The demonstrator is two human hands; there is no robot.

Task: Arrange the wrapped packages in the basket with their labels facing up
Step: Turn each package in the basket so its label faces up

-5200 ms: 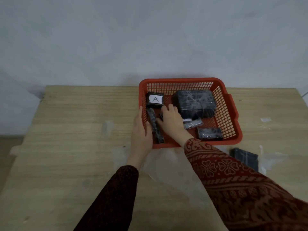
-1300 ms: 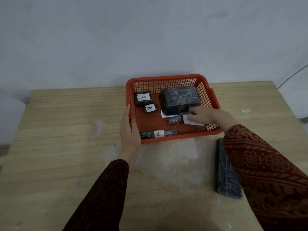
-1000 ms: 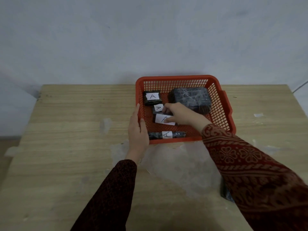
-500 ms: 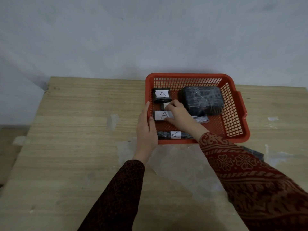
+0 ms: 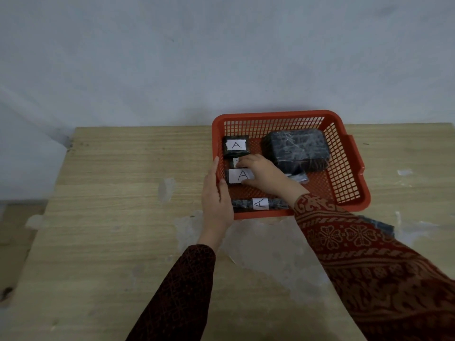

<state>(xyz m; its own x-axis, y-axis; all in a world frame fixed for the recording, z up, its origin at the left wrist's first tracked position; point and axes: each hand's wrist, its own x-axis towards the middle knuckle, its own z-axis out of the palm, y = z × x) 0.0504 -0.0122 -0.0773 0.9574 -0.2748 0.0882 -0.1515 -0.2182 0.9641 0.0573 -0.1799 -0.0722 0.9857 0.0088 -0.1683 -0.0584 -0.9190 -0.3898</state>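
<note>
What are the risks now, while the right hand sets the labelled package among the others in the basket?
1. The right hand covers part of the tiny package behind the one it sets down; a nudge might flip or shift it.
2. The big package shows no label, so it may be left face-down.
3. A dark package lies on the table outside the basket, half hidden by the right sleeve, and might be forgotten.
</note>
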